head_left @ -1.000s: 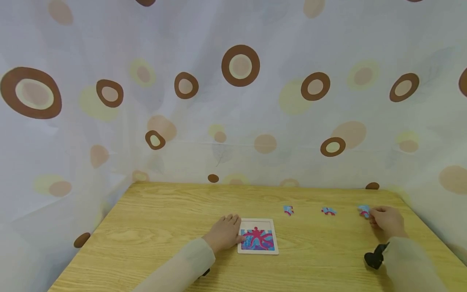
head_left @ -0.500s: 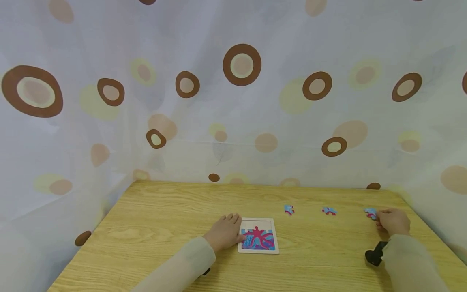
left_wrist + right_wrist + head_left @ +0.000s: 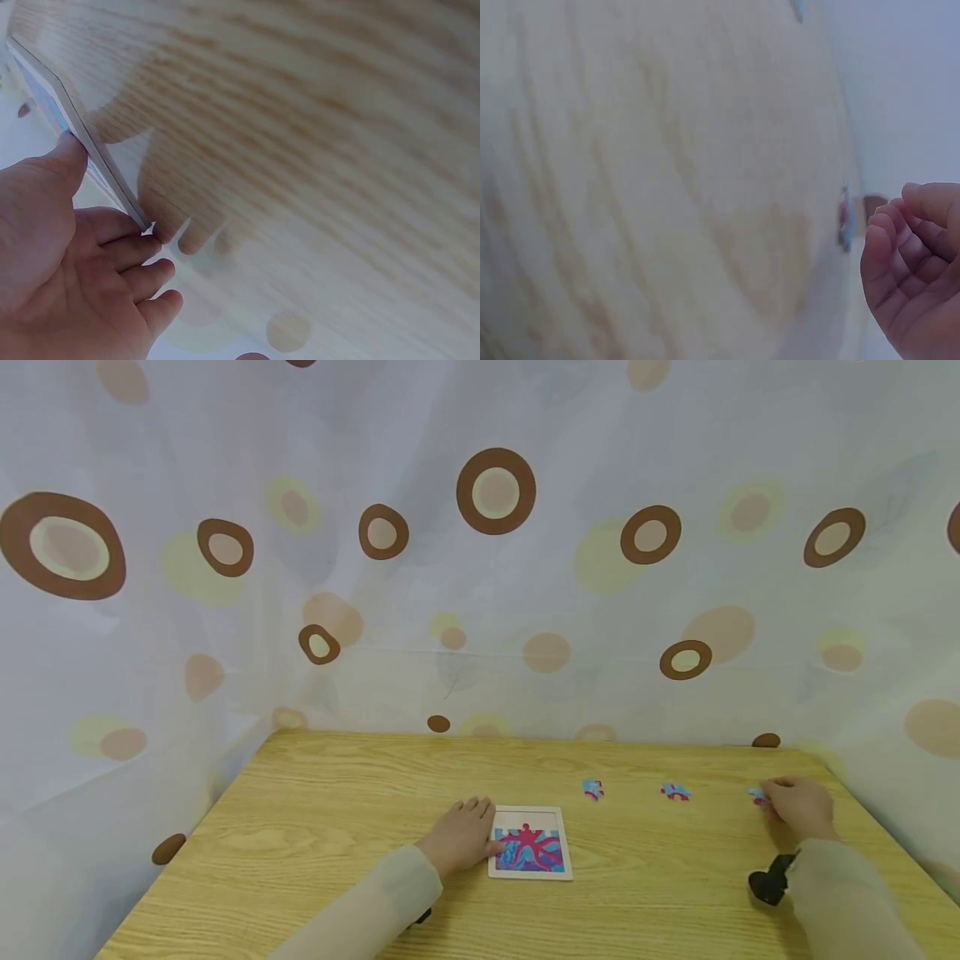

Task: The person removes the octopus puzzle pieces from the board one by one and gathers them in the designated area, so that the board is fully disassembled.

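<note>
My left hand rests at the left edge of a white-framed jigsaw puzzle, its thumb on the board and its fingers extended along the side. In the left wrist view, the thumb lies on the frame. A red octopus on blue fills the lower part of the board. Over at the right, my right hand hovers by a blue and red puzzle piece, partly covering it. The right wrist view has that puzzle piece on the table beside loosely bent fingers; nothing shows between them.
Two more puzzle pieces, a left one and a middle one, lie in a row behind and right of the board. The wooden table meets a spotted curtain along its back and sides.
The right-hand piece has shifted slightly right and turned since a second ago. My right hand first moved right with it, then a little back left over it. My left hand stays put.
</note>
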{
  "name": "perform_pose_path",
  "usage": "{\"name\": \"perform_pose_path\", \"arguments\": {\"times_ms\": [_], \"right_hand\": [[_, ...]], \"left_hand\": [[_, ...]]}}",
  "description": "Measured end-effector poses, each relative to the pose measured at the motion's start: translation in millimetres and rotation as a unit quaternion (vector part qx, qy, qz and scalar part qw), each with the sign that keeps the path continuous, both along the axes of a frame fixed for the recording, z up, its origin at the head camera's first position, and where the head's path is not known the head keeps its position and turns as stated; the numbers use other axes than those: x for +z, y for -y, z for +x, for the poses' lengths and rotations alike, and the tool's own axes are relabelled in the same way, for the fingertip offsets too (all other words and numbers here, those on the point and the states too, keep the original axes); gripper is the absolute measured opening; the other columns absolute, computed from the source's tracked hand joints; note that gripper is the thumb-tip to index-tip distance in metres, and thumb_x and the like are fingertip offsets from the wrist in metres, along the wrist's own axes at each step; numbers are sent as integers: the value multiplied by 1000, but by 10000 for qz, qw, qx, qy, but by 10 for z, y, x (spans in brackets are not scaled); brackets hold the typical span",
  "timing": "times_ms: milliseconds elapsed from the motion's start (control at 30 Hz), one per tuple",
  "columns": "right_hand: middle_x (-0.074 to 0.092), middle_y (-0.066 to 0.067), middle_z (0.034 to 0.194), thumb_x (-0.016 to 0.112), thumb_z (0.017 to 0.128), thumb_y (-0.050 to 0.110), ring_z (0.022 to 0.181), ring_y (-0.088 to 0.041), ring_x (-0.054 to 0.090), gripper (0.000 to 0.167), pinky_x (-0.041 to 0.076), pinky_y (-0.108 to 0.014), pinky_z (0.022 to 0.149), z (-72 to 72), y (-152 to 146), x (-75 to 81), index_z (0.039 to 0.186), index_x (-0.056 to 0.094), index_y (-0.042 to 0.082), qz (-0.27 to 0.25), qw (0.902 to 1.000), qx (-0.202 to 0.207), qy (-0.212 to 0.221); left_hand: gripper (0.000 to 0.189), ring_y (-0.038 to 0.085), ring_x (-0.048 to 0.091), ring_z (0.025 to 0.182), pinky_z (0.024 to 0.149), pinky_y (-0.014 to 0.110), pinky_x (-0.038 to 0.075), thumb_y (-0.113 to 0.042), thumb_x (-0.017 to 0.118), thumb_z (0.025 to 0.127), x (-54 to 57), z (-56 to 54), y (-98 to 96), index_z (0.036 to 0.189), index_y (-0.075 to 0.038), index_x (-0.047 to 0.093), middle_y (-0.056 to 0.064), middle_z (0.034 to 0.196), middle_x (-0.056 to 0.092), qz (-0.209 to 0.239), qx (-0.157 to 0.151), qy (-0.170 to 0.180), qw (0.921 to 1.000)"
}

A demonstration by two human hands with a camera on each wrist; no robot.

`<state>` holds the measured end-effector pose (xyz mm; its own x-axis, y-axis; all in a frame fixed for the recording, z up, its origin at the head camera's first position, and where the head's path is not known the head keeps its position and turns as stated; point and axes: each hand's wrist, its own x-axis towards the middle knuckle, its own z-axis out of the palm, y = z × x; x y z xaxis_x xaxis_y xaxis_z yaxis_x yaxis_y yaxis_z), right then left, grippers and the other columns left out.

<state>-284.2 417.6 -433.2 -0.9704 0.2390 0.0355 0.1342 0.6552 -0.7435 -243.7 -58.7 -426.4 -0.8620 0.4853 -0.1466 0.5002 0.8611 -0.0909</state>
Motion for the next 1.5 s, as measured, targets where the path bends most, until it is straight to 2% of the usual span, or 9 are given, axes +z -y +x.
{"name": "perform_pose_path", "arguments": {"times_ms": [267, 467, 567, 667, 767, 900, 1100, 1367, 1500], "right_hand": [[58, -27, 97, 44, 98, 25, 74, -24, 61, 48, 54, -30, 61, -123, 480, 190, 116, 49, -18, -262, 9965, 767, -223], [57, -27, 101, 46, 98, 26, 81, -31, 59, 45, 54, -37, 65, -177, 951, 278, 118, 51, -14, -94, 9898, 1399, -257], [58, -25, 99, 49, 97, 24, 80, -32, 58, 42, 53, -40, 61, -180, 1205, 333, 118, 53, -12, -38, 9847, 1713, -326], [58, -21, 95, 51, 96, 23, 79, -34, 58, 38, 52, -37, 59, -165, 1470, 357, 116, 55, -10, -45, 9784, 2035, -367], [59, -18, 89, 54, 95, 20, 74, -33, 57, 34, 52, -36, 57, -122, 1753, 333, 113, 58, -9, -92, 9682, 2475, -353], [59, -14, 84, 57, 93, 18, 69, -30, 56, 30, 52, -36, 56, -30, 2104, 269, 108, 60, -8, -114, 9500, 3110, -272], [58, -3, 81, 60, 91, 16, 66, -23, 55, 23, 50, -31, 53, 89, 2505, 211, 102, 63, -5, -21, 9246, 3801, -251], [57, 4, 77, 65, 87, 13, 64, -12, 51, 17, 46, -24, 54, 130, 2827, 79, 99, 65, 1, 320, 9025, 4287, -260], [56, 5, 74, 66, 85, 8, 62, -10, 50, 14, 45, -24, 54, 140, 2914, 23, 97, 64, 1, 394, 8935, 4463, -300]], "left_hand": [[66, 24, 29, 132, 107, 37, 25, -46, 43, 94, 33, 12, 7, 142, -2, 33, 11, 144, 34, 312, -5, 209, 9993], [67, 26, 27, 133, 107, 37, 23, -47, 42, 95, 15, 1, 47, 142, 0, 32, 13, 145, 32, 454, -146, 296, 9984], [70, 28, 26, 133, 108, 38, 23, -48, 42, 94, 3, -14, 80, 142, 1, 30, 15, 145, 30, 582, -260, 357, 9973], [74, 28, 25, 134, 108, 38, 22, -51, 43, 92, 5, -17, 109, 143, 1, 29, 15, 146, 29, 651, -340, 426, 9964], [79, 27, 23, 134, 108, 37, 21, -55, 45, 90, -1, -11, 131, 144, 0, 28, 14, 147, 27, 685, -351, 496, 9958], [82, 26, 22, 135, 109, 36, 20, -58, 44, 89, -16, -2, 151, 144, -1, 26, 13, 148, 26, 672, -366, 566, 9955], [82, 25, 22, 135, 108, 36, 21, -58, 46, 88, -13, 4, 151, 144, -2, 28, 12, 148, 26, 703, -362, 564, 9953], [79, 26, 25, 134, 107, 36, 24, -56, 47, 88, 10, 14, 149, 142, -1, 32, 13, 146, 29, 642, -550, 445, 9954], [79, 26, 25, 134, 107, 36, 24, -56, 48, 88, 29, 32, 139, 142, -2, 32, 12, 146, 29, 629, -539, 483, 9954]]}}
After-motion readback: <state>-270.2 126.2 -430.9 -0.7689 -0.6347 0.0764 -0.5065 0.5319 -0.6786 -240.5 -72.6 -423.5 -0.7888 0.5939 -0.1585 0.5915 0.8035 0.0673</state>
